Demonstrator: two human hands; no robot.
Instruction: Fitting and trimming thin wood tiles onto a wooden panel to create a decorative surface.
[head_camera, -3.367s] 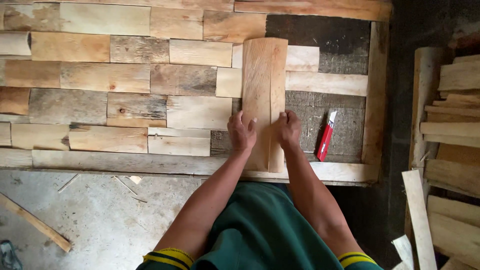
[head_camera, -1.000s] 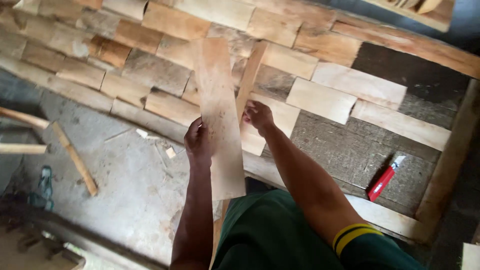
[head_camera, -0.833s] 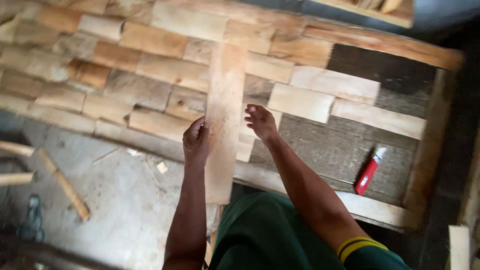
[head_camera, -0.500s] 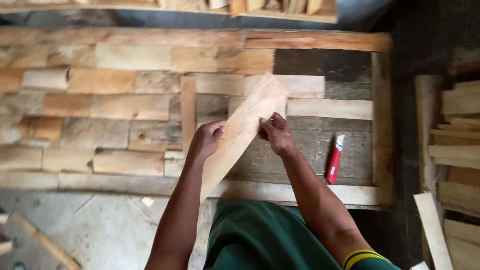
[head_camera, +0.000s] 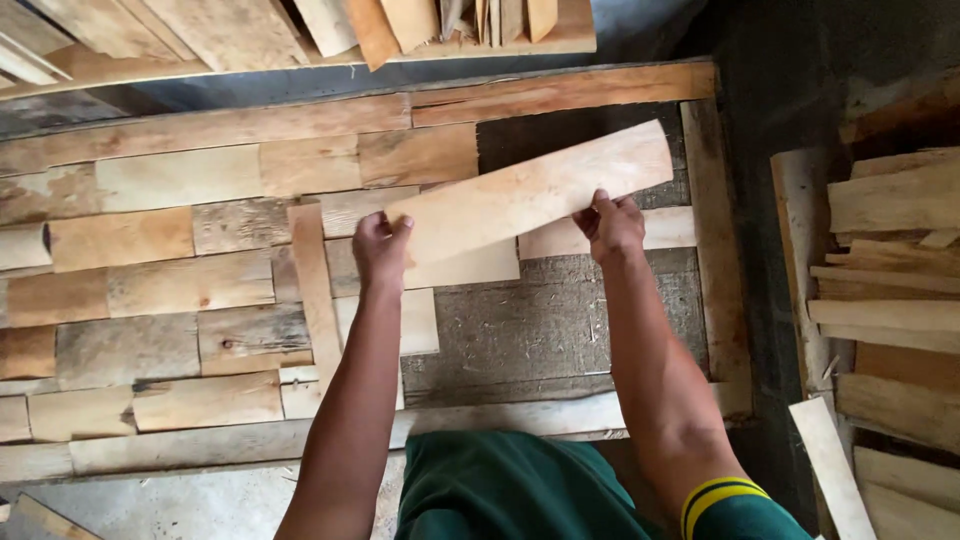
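Note:
I hold a long pale wooden plank (head_camera: 530, 190) nearly level, its right end tilted up, above a framed panel (head_camera: 705, 250) filled with mismatched wood pieces. My left hand (head_camera: 380, 248) grips the plank's left end. My right hand (head_camera: 610, 225) grips its lower edge near the right end. Below the plank lies a bare grey patch of the panel's backing (head_camera: 540, 320). A narrow upright strip (head_camera: 312, 290) lies on the panel just left of my left arm.
A stack of loose wood boards (head_camera: 880, 300) lies at the right. More planks (head_camera: 300, 30) lean along the top edge. Concrete floor (head_camera: 180, 505) shows at the bottom left, by the panel's lower rail (head_camera: 250, 440).
The plank has swung from upright to nearly horizontal and moved right, over the panel's open patch. My hands have spread apart to its ends. The red tool is no longer in view.

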